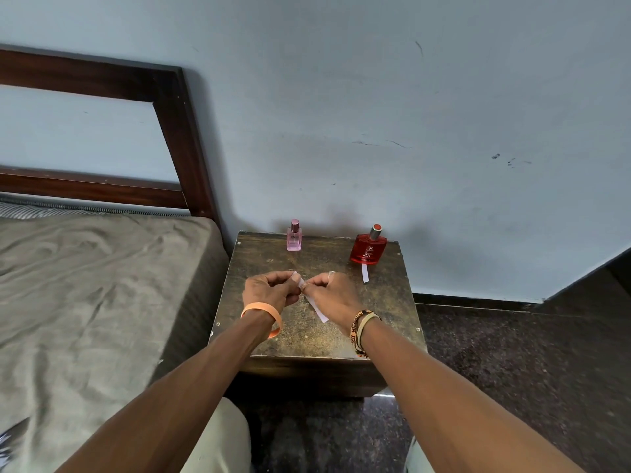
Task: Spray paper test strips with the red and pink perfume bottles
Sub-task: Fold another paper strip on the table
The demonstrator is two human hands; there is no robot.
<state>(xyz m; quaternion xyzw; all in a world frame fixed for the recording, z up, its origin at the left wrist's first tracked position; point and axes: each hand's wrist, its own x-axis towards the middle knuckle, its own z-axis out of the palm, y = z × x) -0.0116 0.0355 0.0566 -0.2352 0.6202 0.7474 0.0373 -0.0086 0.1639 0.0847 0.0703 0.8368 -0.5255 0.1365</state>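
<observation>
**Strip held two-handed over bedside stand, both bottles parked at back**

Pale blue scuffed wall behind, dark speckled floor, and a worn dark wooden bedside stand with a scratched, mottled top and small studs at the corners, beside a bed with a wrinkled grey-brown sheet and dark wood headboard

Left hand and right hand meet over the middle of the stand, fingers curled in tight, thumb and forefinger of each pinching the top end of a narrow white paper test strip; loose end slants down toward the right wrist. Likely a two-handed grip to separate or straighten thin floppy paper before spraying

Small square pink glass perfume bottle stands upright at back left edge near the wall, cap on. Rounded red glass perfume bottle with silver collar and red cap stands at back right, well apart from the pink one, out of the working area. Second short white paper strip lies flat just in front of the red bottle, probably paired with it

Orange rubber wristband on left wrist, woven bands on right
</observation>
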